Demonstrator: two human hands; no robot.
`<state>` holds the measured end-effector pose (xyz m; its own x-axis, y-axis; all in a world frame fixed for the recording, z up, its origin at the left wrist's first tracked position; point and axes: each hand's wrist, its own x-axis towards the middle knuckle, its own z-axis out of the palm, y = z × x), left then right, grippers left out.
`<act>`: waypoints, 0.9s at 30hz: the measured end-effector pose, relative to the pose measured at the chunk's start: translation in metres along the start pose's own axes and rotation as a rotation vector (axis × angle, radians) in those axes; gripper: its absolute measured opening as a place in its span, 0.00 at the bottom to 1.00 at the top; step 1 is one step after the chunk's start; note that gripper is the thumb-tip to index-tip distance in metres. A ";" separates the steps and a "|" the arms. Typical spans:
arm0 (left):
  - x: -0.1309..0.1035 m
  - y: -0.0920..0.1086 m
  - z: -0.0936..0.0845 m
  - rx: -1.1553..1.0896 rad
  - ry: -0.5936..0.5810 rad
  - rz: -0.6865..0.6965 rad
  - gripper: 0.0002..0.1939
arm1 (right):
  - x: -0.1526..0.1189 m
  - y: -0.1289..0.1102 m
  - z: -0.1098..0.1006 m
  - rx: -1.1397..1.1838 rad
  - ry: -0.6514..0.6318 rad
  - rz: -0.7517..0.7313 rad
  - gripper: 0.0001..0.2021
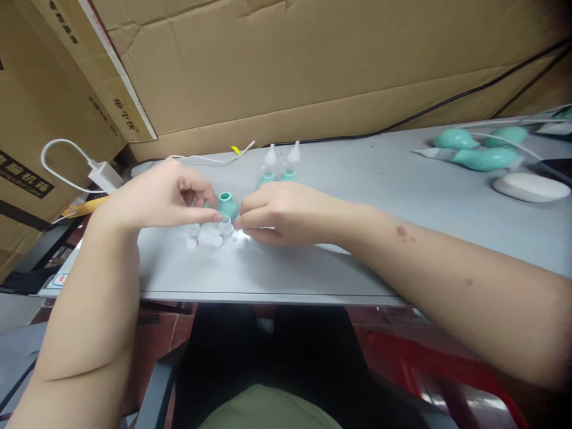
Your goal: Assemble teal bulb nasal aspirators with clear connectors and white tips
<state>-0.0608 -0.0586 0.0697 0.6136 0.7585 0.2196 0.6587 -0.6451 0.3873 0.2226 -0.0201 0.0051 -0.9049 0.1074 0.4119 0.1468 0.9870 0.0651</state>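
My left hand (185, 193) reaches in with its fingers curled and its thumb stretched out apart from them. The thumb tip is at the rim of a small clear plastic cup (226, 226), which stands upright on the table. Just behind the cup sits a teal rubber bulb (227, 205) with its round neck open upward. My right hand (274, 215) is close on the right, fingertips pressed together; what they pinch, if anything, is hidden. Small white and clear plastic parts (217, 241) lie below my left hand. Behind my right hand stand two teal bulbs with translucent white nozzles (270, 156).
Several teal bulbs (487, 158) lie at the right of the grey table (357, 173), beside a white computer mouse (531, 187). A white charger (106, 177) is at the left. Cardboard (313, 71) lines the back, with a black cable (429, 98) along it.
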 end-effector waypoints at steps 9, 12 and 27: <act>-0.001 0.000 0.007 0.048 -0.171 -0.059 0.08 | 0.002 -0.003 0.009 0.136 -0.103 0.040 0.14; -0.002 0.000 0.011 0.102 -0.194 -0.113 0.05 | 0.002 -0.004 0.011 0.150 -0.120 0.044 0.14; 0.000 0.009 0.007 -0.186 -0.298 -0.084 0.10 | 0.005 -0.002 0.004 0.396 -0.064 0.080 0.12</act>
<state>-0.0519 -0.0652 0.0668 0.6790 0.7297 -0.0804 0.6387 -0.5332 0.5548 0.2165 -0.0211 0.0038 -0.9218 0.1807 0.3429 0.0638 0.9434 -0.3255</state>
